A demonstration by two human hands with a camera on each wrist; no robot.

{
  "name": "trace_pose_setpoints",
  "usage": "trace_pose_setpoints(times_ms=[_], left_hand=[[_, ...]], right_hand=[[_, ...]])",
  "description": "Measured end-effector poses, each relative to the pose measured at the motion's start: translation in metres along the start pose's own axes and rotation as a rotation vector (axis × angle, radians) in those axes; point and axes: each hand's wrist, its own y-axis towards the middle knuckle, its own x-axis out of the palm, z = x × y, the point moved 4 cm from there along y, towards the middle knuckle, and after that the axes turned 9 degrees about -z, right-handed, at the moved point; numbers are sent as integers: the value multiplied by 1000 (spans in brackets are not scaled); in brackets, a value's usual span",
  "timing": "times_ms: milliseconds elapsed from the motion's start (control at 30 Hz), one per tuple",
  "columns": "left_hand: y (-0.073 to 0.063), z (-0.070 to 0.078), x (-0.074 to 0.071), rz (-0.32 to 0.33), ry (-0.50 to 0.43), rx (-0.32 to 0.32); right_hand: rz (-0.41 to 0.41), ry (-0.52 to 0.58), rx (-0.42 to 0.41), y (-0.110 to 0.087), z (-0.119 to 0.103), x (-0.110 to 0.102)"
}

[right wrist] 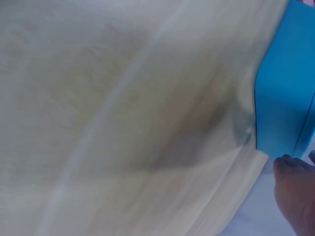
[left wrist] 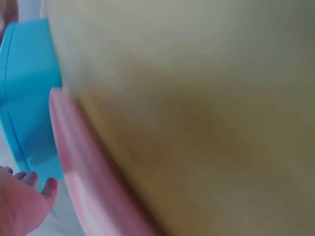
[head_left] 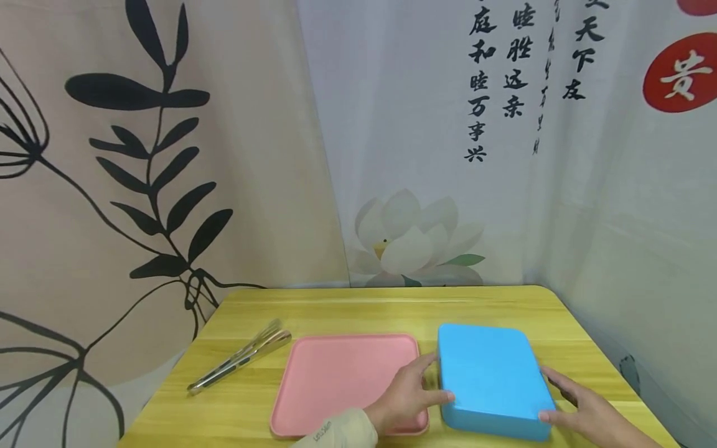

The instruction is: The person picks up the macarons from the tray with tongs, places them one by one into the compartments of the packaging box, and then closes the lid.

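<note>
A blue lidded box [head_left: 490, 373] sits on the table, right of a pink tray [head_left: 347, 382]. My left hand [head_left: 406, 392] reaches over the tray's right edge to the box's left side, thumb by the near left corner. At the opposite side is my right hand [head_left: 582, 407], its thumb at the near right corner and its fingers along the right side. The fingers of both hands are fairly straight and spread. In the left wrist view the left fingertips [left wrist: 49, 186] are right by the box wall. A seam runs along the box [right wrist: 283, 93] in the right wrist view.
Metal tongs [head_left: 241, 359] lie left of the tray on the yellow wood-grain table [head_left: 392, 308]. Behind the table hangs a printed curtain [head_left: 269, 155] with leaves, a lotus and characters. Its right part comes down beside the table's right edge.
</note>
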Motion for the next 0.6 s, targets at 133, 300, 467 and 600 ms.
trace_pose_setpoints(times_ms=[133, 300, 467, 600], left_hand=[[17, 2, -11, -24, 47, -23], [29, 1, -15, -118, 137, -12], [30, -2, -17, -176, 175, -16], [31, -4, -18, -190, 185, -32]], right_hand=[[-2, 6, -8, 12, -2, -10], [-72, -6, -57, 21, -1, -15], [-143, -13, -86, 23, 0, -16], [-183, 19, -86, 24, 2, -15]])
